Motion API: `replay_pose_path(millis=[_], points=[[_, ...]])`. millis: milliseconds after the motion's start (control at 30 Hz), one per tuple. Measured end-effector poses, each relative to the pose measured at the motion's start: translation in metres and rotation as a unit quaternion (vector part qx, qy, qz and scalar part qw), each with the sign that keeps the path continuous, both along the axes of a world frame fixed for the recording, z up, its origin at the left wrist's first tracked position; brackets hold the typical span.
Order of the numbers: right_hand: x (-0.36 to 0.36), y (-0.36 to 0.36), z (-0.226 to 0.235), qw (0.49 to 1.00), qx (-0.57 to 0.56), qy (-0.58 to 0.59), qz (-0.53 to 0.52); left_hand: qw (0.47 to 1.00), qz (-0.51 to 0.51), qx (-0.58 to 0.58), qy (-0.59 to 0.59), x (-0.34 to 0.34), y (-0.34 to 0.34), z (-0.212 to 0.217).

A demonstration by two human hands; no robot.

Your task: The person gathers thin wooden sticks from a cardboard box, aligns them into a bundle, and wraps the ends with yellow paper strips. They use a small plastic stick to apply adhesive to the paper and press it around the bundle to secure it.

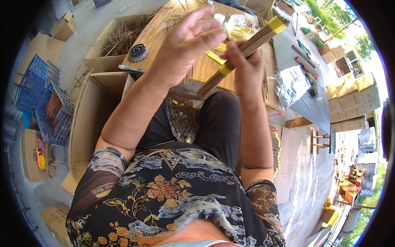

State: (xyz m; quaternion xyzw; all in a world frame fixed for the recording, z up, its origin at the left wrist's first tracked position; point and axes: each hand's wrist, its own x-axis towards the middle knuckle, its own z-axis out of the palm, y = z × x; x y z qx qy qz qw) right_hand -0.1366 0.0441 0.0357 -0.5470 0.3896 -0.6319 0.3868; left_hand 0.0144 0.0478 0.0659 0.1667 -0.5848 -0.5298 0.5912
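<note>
My right hand (pixel 243 66) grips a long bundle of thin brown sticks (pixel 255 41) wrapped with yellow paper bands, held tilted over a wooden table (pixel 164 29). My left hand (pixel 187 45) is raised beside the bundle with its fingers spread, and I cannot see anything in it. Yellow paper strips (pixel 216 57) and a clear plastic bag (pixel 238 22) lie on the table just past the hands.
A cardboard box (pixel 119 37) of loose sticks stands at the table's left, with a round black tape roll (pixel 138 52) on the table edge. Blue plastic crates (pixel 43 94) sit on the floor at left. Clear wrappers (pixel 292 84) and stacked boxes (pixel 349 103) lie right.
</note>
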Motion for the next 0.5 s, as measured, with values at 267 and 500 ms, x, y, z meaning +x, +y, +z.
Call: replay_pose_path(millis=[267,500], points=[[-0.012,-0.069,0.001,0.997,-0.033,-0.041,-0.054,0.98,0.054,0.189,-0.036,0.042,-0.011,-0.067],[-0.009,-0.105,-0.023,0.997,-0.058,0.018,-0.053,0.968,0.061,0.24,-0.044,0.06,-0.019,-0.092]])
